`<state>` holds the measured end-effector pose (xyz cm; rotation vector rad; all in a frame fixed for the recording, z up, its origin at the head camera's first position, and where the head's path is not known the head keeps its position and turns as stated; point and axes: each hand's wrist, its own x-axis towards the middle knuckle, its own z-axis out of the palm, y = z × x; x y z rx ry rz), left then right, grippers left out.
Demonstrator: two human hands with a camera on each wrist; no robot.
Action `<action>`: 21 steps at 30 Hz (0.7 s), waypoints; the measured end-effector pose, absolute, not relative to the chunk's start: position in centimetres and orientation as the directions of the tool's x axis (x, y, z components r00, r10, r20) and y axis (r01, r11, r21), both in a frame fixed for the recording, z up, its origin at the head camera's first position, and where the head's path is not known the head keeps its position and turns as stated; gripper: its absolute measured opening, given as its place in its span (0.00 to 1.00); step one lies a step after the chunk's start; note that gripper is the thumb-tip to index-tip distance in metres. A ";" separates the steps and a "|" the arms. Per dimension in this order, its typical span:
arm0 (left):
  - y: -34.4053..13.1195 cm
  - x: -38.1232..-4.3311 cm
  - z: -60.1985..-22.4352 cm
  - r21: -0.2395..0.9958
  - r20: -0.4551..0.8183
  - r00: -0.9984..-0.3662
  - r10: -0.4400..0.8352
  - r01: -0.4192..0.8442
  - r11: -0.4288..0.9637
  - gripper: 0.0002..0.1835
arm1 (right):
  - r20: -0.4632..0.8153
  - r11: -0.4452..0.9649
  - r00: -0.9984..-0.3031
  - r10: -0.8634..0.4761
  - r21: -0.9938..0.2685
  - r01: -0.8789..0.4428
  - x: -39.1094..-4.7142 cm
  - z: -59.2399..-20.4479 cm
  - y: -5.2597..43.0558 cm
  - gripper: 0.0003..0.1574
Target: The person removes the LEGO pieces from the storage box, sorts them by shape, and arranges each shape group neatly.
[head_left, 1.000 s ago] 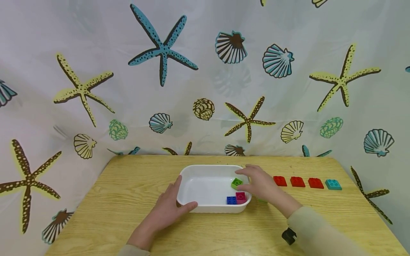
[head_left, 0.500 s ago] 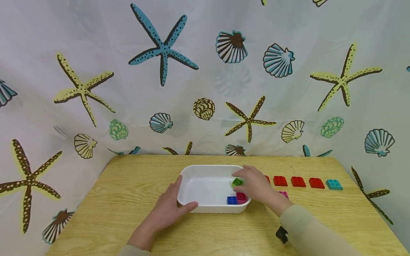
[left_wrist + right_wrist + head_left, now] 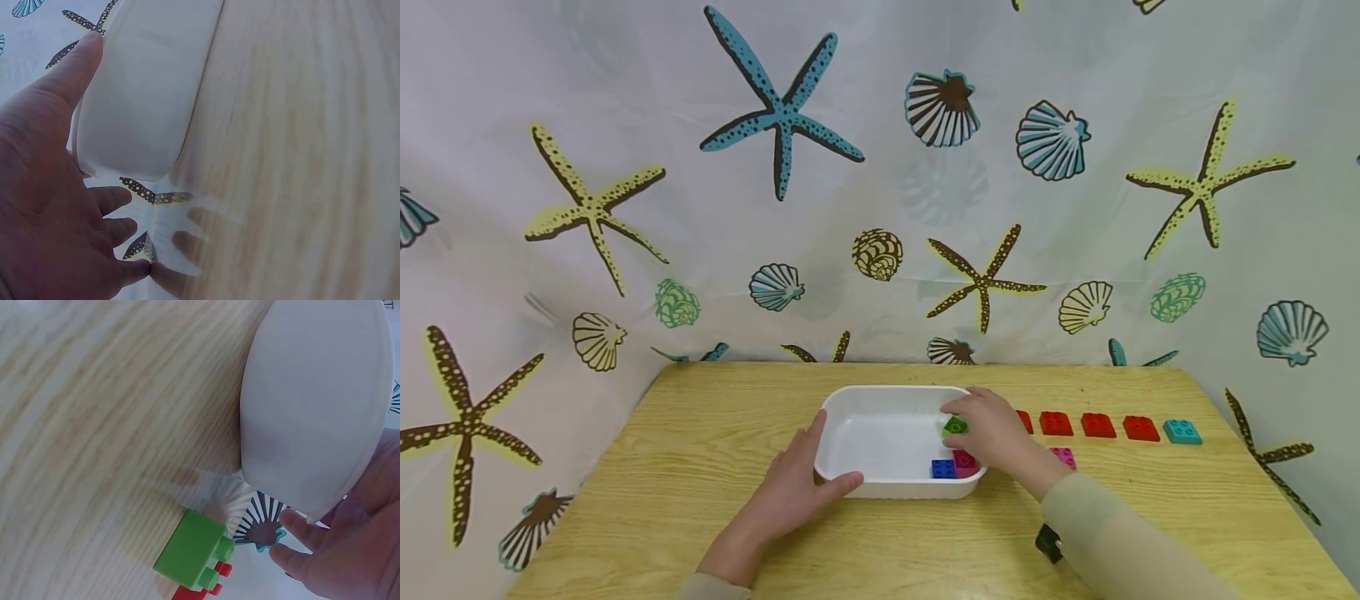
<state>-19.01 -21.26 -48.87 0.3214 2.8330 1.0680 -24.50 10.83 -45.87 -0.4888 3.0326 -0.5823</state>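
Observation:
A white plastic tub point(image 3: 887, 487) sits on the wooden table. My left hand point(image 3: 786, 487) rests against its left end, thumb lying on the front rim, fingers nearly straight along the side. In the left wrist view the left hand point(image 3: 62, 181) has its lower fingers off the tub. My right hand point(image 3: 996, 429) reaches over the right rim, index finger and thumb curved round a green toy brick point(image 3: 955, 426) inside. A blue brick point(image 3: 943, 469) and a dark pink brick point(image 3: 965, 461) lie in the tub's near right corner. The tub wall hides the right fingertips in the right wrist view.
Right of the tub runs a row of red bricks point(image 3: 1097, 425) ending in a turquoise brick point(image 3: 1182, 431). A pink brick point(image 3: 1063, 457) lies nearer. Another green brick point(image 3: 190, 553) shows beside the tub. A patterned curtain point(image 3: 880, 192) hangs behind the table.
My right hand has moved left and further over the rim, its fingers coming closer round the green brick. A pink and a red brick have come into view behind it. The left hand stays put.

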 end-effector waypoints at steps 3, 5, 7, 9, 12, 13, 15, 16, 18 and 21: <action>-21.3 -19.0 -48.8 0.664 -0.015 -0.973 0.231 0.164 0.730 0.66 | 0.033 0.885 -0.954 -0.299 -0.364 -0.290 -24.7 -45.9 10.7 0.29; -21.2 -19.0 -48.8 0.664 -0.018 -0.973 0.230 0.161 0.731 0.66 | 0.029 0.888 -0.956 -0.291 -0.364 -0.282 -24.8 -46.0 10.6 0.28; -21.3 -19.1 -48.9 0.663 -0.020 -0.974 0.227 0.157 0.732 0.66 | 0.027 0.890 -0.958 -0.285 -0.364 -0.274 -24.9 -46.1 10.5 0.27; -21.3 -19.1 -48.9 0.661 -0.024 -0.974 0.223 0.152 0.735 0.66 | 0.021 0.892 -0.961 -0.277 -0.365 -0.265 -24.9 -46.2 10.4 0.26; -21.4 -19.2 -49.0 0.660 -0.024 -0.975 0.220 0.150 0.736 0.66 | 0.020 0.895 -0.962 -0.271 -0.363 -0.260 -25.0 -46.3 10.3 0.24; -21.3 -19.2 -49.0 0.660 -0.024 -0.975 0.220 0.150 0.737 0.66 | 0.021 0.895 -0.963 -0.270 -0.363 -0.259 -25.0 -46.3 10.3 0.24; -21.3 -19.2 -49.0 0.660 -0.023 -0.975 0.220 0.150 0.736 0.66 | 0.025 0.896 -0.963 -0.267 -0.362 -0.258 -25.0 -46.4 10.2 0.23; -21.3 -19.2 -49.0 0.660 -0.024 -0.975 0.220 0.150 0.736 0.66 | 0.029 0.896 -0.963 -0.266 -0.361 -0.259 -25.0 -46.4 10.2 0.22; -21.3 -19.1 -48.9 0.661 -0.024 -0.975 0.221 0.151 0.735 0.66 | 0.032 0.897 -0.964 -0.264 -0.361 -0.257 -25.0 -46.4 10.2 0.21; -21.2 -19.0 -48.8 0.661 -0.021 -0.975 0.222 0.153 0.735 0.66 | 0.032 0.898 -0.964 -0.262 -0.357 -0.256 -25.0 -46.4 10.2 0.20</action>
